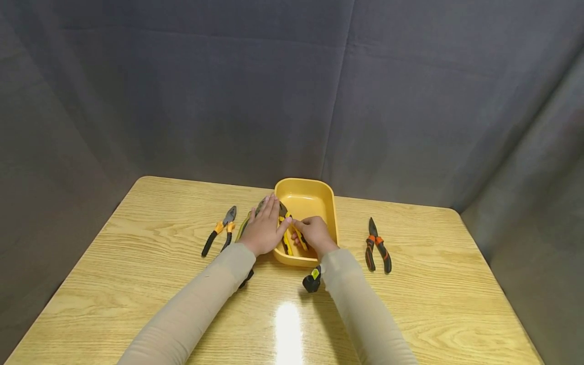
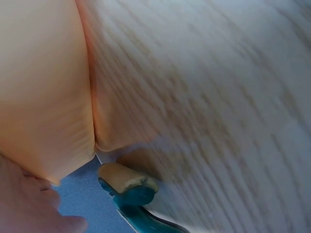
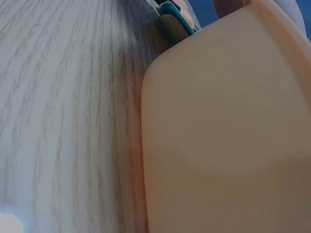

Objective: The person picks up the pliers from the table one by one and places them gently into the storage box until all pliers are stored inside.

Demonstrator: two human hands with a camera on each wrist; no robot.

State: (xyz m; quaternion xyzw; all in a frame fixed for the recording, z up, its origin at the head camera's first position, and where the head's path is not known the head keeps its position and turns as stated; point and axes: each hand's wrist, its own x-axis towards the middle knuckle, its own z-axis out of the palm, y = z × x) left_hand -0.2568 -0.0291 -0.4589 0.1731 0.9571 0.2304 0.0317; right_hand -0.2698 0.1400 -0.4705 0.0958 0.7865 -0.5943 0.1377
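A yellow bin (image 1: 335, 218) stands near the table's back edge. Inside it lie pliers with yellow-and-black handles (image 1: 286, 242), their dark head toward the bin's left rim. My right hand (image 1: 316, 234) reaches over the bin's right side and pinches one handle of these pliers. With its fingers straight, my left hand (image 1: 262, 228) lies over the left rim and the dark tool heads there. A green-edged tool (image 1: 244, 224) shows beside the bin, mostly hidden under that hand. The left wrist view shows a teal-and-tan handle (image 2: 133, 191) beside the bin wall (image 2: 46, 87).
Pliers with orange-and-black grips (image 1: 219, 230) lie left of the bin. Red-and-black pliers (image 1: 376, 246) lie to its right. Black wrist devices (image 1: 312, 280) sit at the sleeves. A grey curtain (image 1: 228, 101) hangs behind the wooden table (image 1: 159, 243).
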